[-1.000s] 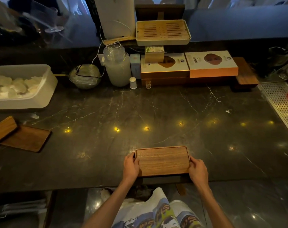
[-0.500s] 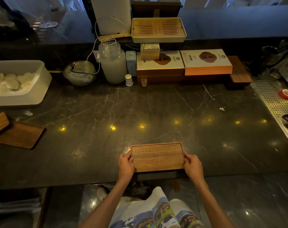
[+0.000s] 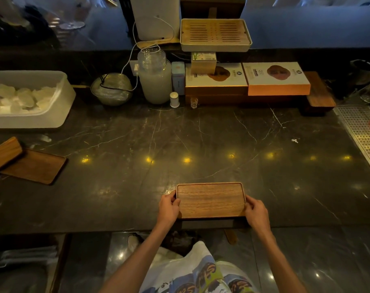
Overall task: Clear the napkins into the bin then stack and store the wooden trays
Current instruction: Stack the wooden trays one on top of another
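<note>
Dark marble counter (image 3: 201,134) — white bin (image 3: 59,106), two wooden trays (image 3: 35,166), held tray (image 3: 210,199), glass jar (image 3: 155,81), boxes (image 3: 277,80)

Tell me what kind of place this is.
Likely a tea bar or café counter: a dark marble counter, a slatted tea tray above boxed gift sets, and a perforated metal drain grate on the right.

Glass jar (image 3: 155,81), two gift boxes (image 3: 247,79), slatted tea tray (image 3: 215,34).
</note>
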`<action>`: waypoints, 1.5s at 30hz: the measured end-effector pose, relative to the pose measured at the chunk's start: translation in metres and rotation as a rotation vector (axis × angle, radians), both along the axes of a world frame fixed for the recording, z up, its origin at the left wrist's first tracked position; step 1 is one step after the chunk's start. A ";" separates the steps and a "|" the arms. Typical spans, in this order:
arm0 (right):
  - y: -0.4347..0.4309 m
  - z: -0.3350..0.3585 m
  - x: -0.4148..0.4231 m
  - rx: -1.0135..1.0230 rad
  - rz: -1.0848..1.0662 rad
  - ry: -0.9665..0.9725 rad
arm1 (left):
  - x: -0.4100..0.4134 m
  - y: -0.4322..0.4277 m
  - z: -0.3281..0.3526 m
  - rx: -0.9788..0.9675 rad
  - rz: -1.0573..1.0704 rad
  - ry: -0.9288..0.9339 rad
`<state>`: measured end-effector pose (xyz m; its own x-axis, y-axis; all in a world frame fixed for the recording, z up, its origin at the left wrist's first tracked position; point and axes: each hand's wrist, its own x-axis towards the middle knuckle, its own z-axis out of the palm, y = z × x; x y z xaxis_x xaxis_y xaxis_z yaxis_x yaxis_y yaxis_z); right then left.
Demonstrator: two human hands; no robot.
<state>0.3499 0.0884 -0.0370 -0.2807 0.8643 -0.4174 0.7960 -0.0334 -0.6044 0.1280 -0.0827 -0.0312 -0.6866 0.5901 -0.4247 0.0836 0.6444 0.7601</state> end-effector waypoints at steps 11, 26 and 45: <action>-0.052 0.041 -0.105 0.326 -0.017 -0.037 | -0.122 -0.044 0.011 0.000 -0.037 -0.088; -0.282 0.066 -0.581 -0.076 0.703 0.085 | -0.484 -0.327 0.035 0.148 0.872 -0.068; -0.349 0.052 -0.783 -0.506 0.597 -0.048 | -0.612 -0.428 0.004 -0.300 1.024 -0.052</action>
